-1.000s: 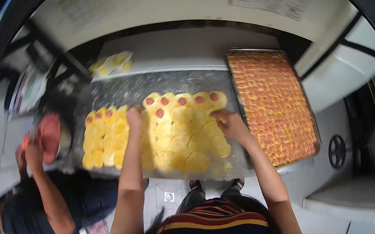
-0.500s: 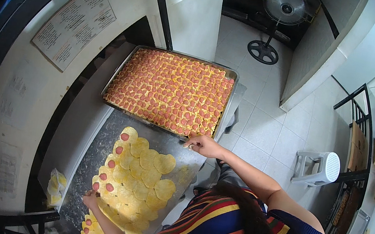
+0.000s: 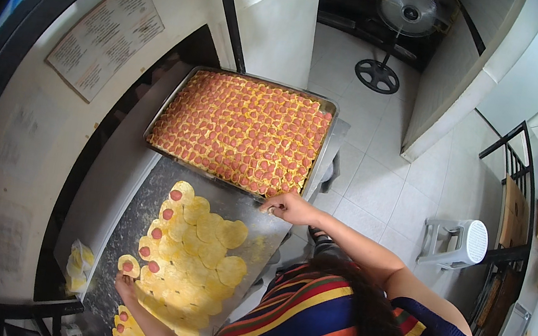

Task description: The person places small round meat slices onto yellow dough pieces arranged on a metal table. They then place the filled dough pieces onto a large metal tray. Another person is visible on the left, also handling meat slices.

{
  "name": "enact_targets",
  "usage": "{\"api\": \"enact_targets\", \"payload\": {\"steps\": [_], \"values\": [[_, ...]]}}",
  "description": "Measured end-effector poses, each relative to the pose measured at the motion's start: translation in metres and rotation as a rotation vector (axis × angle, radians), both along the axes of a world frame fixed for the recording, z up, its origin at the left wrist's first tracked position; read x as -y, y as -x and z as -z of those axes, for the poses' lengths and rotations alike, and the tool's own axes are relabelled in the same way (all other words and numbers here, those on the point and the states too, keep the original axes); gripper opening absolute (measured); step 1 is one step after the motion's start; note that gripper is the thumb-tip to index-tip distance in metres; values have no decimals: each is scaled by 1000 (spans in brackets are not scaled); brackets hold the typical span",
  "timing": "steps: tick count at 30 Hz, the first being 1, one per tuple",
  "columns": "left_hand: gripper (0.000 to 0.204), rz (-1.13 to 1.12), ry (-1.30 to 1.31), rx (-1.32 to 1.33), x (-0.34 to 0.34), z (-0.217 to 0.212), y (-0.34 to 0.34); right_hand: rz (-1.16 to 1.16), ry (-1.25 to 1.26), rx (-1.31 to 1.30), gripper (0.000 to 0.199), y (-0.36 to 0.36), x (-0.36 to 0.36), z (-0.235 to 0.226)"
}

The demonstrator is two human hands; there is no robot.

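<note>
Flat yellow dough rounds (image 3: 212, 230) overlap in rows on the speckled dark tabletop (image 3: 150, 194). Pink sausage slices (image 3: 176, 195) lie on several rounds along the left edge. At that edge my left hand (image 3: 126, 287) pinches one dough round (image 3: 123, 259) with a sausage slice on it, apart from the rows. My right hand (image 3: 292, 207) is by the near right corner of the big metal tray (image 3: 330, 130), its fingers closed around something small and pale. Small filled dough pieces (image 3: 240, 129) with pink sausage tops pack the tray tightly.
A crumpled plastic bag (image 3: 79, 268) sits left of the dough, beside a black metal frame (image 3: 32, 309). A white stool (image 3: 457, 241) stands on the tiled floor at right, near a black rack (image 3: 501, 255). A standing fan (image 3: 408, 12) is at the back.
My left hand has lifted a sausage-topped dough round out at the left edge of the rows. My right hand has barely moved.
</note>
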State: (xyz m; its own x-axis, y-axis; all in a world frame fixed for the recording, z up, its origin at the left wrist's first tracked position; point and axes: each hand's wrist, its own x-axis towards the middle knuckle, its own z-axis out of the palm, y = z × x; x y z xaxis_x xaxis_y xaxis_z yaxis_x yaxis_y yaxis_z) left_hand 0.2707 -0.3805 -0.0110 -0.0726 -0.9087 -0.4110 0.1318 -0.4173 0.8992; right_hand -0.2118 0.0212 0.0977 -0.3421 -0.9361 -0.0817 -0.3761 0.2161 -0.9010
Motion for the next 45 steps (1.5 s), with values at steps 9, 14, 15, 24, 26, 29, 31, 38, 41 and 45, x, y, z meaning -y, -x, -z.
{"api": "enact_targets", "payload": {"steps": [9, 14, 15, 24, 26, 29, 31, 38, 41, 45], "values": [[38, -184, 143, -336, -17, -13, -10, 8, 109, 126, 25, 26, -15, 15], [27, -32, 90, -335, -104, -90, 82, -87, 129, 388, 26, 8, -2, 18], [21, -57, 44, -334, -125, -95, 101, -103, 95, 449, 28, -4, 6, 18], [32, 425, -201, -213, -300, -58, 241, 58, -131, 1111, 20, -54, 23, 61], [29, 449, 30, 31, -322, -49, 250, 117, -160, 971, 17, -51, 10, 89], [26, 585, 362, 417, -336, -26, 252, 208, -124, 813, 14, -53, -4, 91], [23, 566, 263, 429, -340, -23, 259, 173, -124, 693, 15, -53, -8, 92], [23, 428, 143, 130, -350, -30, 270, 77, -34, 466, 22, -44, -18, 106], [22, 465, 278, 215, -352, -36, 271, 27, 58, 458, 24, -47, -22, 100], [22, 462, 226, 218, -352, -41, 274, 3, 150, 435, 26, -49, -19, 105]]}}
